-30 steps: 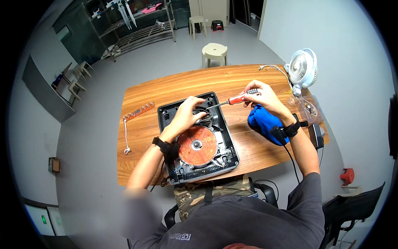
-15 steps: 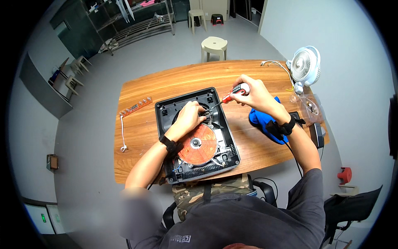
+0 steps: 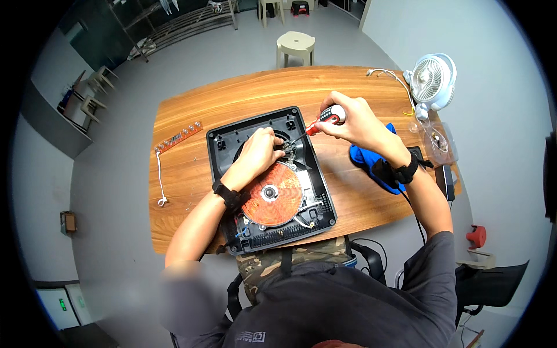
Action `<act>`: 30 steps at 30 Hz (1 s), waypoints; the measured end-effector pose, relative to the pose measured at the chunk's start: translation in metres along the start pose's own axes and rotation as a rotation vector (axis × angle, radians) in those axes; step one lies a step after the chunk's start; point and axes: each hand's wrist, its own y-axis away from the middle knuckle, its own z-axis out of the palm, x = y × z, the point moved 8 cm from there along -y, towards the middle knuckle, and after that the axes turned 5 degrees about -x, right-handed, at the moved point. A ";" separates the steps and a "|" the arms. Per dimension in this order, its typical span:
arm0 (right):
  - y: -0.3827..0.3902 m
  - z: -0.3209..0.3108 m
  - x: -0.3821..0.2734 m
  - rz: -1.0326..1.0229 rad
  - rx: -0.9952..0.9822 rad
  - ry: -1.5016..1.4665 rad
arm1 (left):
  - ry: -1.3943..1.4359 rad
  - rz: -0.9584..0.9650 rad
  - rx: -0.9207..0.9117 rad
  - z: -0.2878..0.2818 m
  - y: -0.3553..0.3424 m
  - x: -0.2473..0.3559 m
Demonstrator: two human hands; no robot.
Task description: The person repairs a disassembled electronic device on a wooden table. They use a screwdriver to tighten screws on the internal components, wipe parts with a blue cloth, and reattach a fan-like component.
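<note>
An opened induction cooker, its black housing (image 3: pixel 219 165) tray-like, lies on the table in front of me. A flat copper coil (image 3: pixel 271 203) fills its near half. Over the far half, my left hand (image 3: pixel 259 152) bends its fingers down at a dark round part; what the fingertips grip is hidden. My right hand (image 3: pixel 358 123) holds a red, black and white screwdriver (image 3: pixel 331 116) from the right, slanted. Its thin shaft points down and left into the housing, the tip close to my left fingertips.
An orange circuit strip (image 3: pixel 178 137) with a white cable lies on the wooden table (image 3: pixel 243 87) at left. At right are a blue cloth (image 3: pixel 371 164), a white fan (image 3: pixel 430 84), a clear plastic container (image 3: pixel 438 142) and a dark box (image 3: pixel 445 182). A beige stool (image 3: pixel 296 45) stands beyond.
The whole view has shifted a little, so the table sits higher and further left in it. Both hands and the screwdriver keep nearly the same places on the cooker.
</note>
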 end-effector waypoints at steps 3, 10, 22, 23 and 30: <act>-0.004 0.004 0.000 0.010 -0.040 0.016 | 0.005 0.006 0.003 -0.001 0.002 0.002; -0.013 0.005 -0.007 0.006 -0.088 0.090 | 0.023 -0.018 0.012 -0.001 0.001 0.000; -0.028 0.011 -0.016 -0.011 -0.165 0.136 | 0.052 -0.006 0.011 -0.003 0.000 0.001; -0.031 0.012 -0.017 -0.006 -0.178 0.140 | 0.056 -0.011 0.012 -0.003 0.001 0.000; -0.040 0.022 -0.021 -0.027 -0.228 0.179 | 0.076 -0.015 0.007 0.000 -0.001 -0.002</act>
